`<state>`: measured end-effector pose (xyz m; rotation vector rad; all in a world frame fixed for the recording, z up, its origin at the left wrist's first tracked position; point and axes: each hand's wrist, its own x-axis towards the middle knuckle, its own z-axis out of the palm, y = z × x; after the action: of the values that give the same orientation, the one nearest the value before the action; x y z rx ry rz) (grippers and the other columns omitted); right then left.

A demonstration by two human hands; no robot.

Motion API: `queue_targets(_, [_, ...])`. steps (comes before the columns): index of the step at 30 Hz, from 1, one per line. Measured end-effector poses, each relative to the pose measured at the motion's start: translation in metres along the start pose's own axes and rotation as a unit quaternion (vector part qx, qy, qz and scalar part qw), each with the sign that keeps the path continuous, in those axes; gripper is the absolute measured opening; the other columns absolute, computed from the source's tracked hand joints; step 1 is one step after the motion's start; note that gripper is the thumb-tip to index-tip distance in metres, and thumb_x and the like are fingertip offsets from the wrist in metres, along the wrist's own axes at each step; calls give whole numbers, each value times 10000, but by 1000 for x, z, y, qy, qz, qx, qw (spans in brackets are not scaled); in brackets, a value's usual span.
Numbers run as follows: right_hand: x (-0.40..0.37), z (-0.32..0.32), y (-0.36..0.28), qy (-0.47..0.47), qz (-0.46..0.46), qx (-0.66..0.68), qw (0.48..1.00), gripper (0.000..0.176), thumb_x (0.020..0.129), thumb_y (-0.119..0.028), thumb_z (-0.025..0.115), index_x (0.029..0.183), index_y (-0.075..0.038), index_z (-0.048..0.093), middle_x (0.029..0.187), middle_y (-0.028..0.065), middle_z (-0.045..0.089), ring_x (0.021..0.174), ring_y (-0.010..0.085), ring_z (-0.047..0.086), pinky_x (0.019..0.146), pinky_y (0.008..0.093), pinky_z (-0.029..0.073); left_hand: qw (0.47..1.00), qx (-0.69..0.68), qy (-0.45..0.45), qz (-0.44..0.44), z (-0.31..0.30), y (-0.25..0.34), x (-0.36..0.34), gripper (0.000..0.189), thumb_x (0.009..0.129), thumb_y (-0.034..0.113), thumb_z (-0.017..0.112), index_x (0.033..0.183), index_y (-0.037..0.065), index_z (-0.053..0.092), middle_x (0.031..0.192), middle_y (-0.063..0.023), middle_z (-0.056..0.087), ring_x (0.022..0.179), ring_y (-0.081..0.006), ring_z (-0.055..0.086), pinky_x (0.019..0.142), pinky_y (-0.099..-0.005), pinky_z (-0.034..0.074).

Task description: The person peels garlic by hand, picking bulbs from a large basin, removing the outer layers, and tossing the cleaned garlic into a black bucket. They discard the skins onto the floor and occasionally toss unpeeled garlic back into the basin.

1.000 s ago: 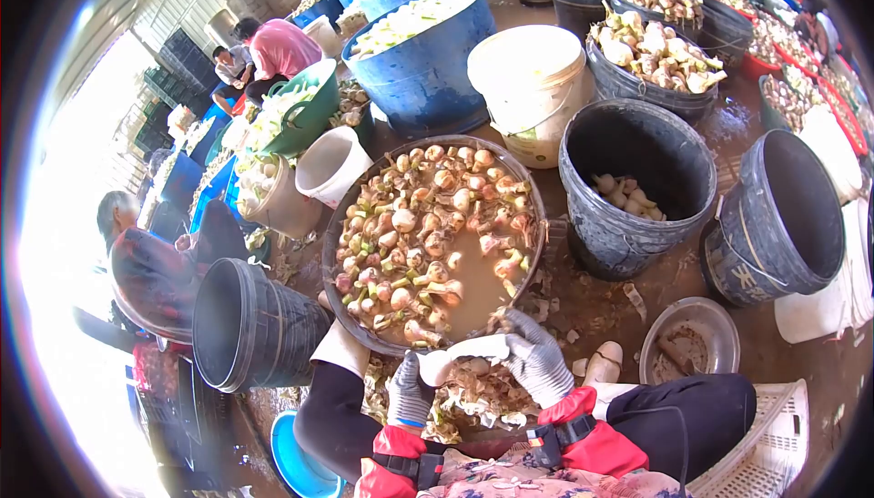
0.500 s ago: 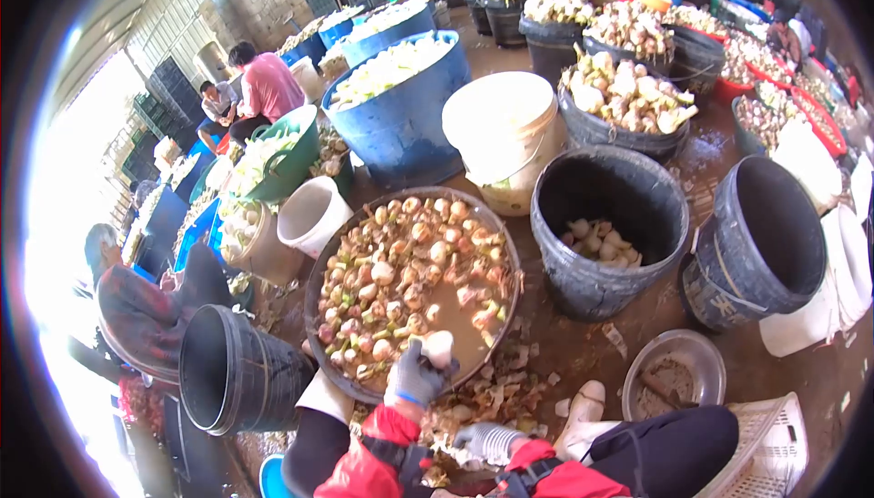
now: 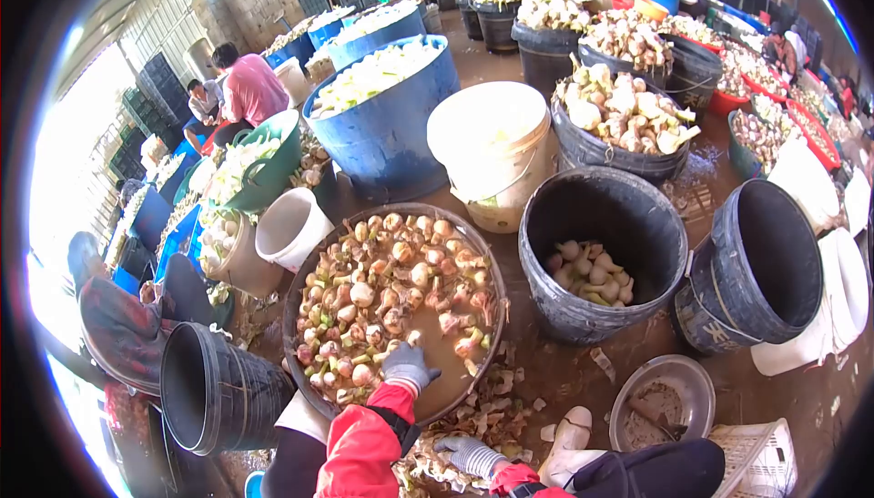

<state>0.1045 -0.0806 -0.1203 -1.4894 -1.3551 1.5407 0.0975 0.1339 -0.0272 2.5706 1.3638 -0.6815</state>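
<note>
Wet muddy floor [image 3: 564, 372], lower centre: grey-gloved left hand [image 3: 407, 366] is groping in the round metal basin [image 3: 391, 208] of murky water; right hand [image 3: 469, 452] is idling low; can't tell either grip; slick pinkish-white bulbs [image 3: 362, 294] likely slipping.

One round basin [image 3: 289, 325] holds bulbs [image 3: 364, 293] beyond counting. Near the basin: four black buckets [image 3: 583, 320], two white buckets [image 3: 496, 147], one green tub [image 3: 273, 179], two blue tubs [image 3: 382, 143] behind it, one metal bowl [image 3: 637, 387] and one white basket [image 3: 760, 462] to its right, three people [image 3: 250, 88] to its left.
</note>
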Motion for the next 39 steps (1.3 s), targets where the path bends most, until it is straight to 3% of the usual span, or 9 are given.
queue_targets(7, [-2, -4, -4, 63, 23, 22, 997, 334, 860, -187, 530, 1169, -66, 562, 1118, 172, 610, 1019, 318, 581, 894, 339, 448, 995, -18, -50, -81, 53, -33, -3, 590, 687, 334, 746, 1186, 89, 549, 1207, -158, 528, 1103, -332, 545, 915, -400, 457])
queue_targets(10, [-4, -6, -13, 87, 66, 142, 984, 304, 867, -246, 592, 1099, -48, 602, 990, 138, 650, 874, 224, 603, 821, 302, 463, 949, -313, 16, 38, 66, -69, -14, 629, 604, 132, 788, 1175, 38, 542, 1098, -157, 600, 1012, -307, 589, 892, -375, 476])
queue_targets(16, [-12, -24, -57, 237, 77, 453, 856, 315, 866, -155, 631, 1118, 30, 591, 964, 81, 641, 870, 135, 581, 782, 237, 476, 534, -844, -22, 55, 53, -63, -123, 577, 672, -90, 652, 1192, 57, 450, 1106, -108, 552, 1002, -222, 569, 869, -325, 479])
queue_targets(20, [-26, -29, -70, 216, 11, 392, 894, 427, 874, -160, 621, 1242, 28, 516, 1107, 93, 612, 978, 144, 569, 861, 241, 452, 437, -895, -48, 76, 75, -48, -177, 569, 655, -57, 701, 1155, 89, 472, 1141, -101, 536, 1081, -266, 525, 959, -397, 430])
queue_targets(25, [-40, -25, -81, 125, 17, 423, 897, 444, 857, -160, 642, 1250, 6, 518, 1108, 62, 618, 978, 133, 570, 862, 247, 459, 491, -869, 4, 55, 88, -32, -205, 581, 638, 67, 804, 1107, 52, 460, 1075, -87, 536, 1002, -207, 537, 905, -347, 450])
queue_targets(27, [-37, -20, -71, 98, 54, 417, 902, 445, 848, -133, 648, 1252, 1, 519, 1103, 46, 620, 980, 120, 571, 857, 250, 466, 759, -641, 101, 56, 87, -26, -212, 584, 612, 180, 853, 1048, 21, 498, 1027, -71, 546, 972, -153, 515, 880, -298, 439])
queue_targets(31, [-22, 2, -45, 144, 5, 373, 917, 458, 828, -60, 623, 1263, 15, 497, 1124, 107, 622, 998, 153, 579, 867, 261, 467, 876, -370, 261, 166, 93, -23, -215, 600, 541, 159, 846, 1034, 53, 519, 1022, -137, 561, 934, -286, 547, 838, -393, 448])
queue_targets(37, [-28, 10, -56, 251, 21, 209, 945, 457, 762, 55, 537, 1215, -6, 541, 1131, 123, 620, 1022, 168, 576, 909, 266, 450, 897, -241, 309, 205, 89, -10, -216, 642, 532, 157, 840, 1061, 81, 485, 1045, -133, 554, 946, -311, 550, 820, -412, 448])
queue_targets(39, [-39, -3, -68, 208, 29, 290, 934, 410, 776, 10, 545, 1184, -25, 572, 1100, 129, 634, 1013, 183, 589, 897, 279, 458, 768, -622, 149, 42, 100, -11, -214, 672, 577, 121, 828, 1134, 87, 455, 1072, -112, 543, 993, -259, 548, 854, -372, 465])
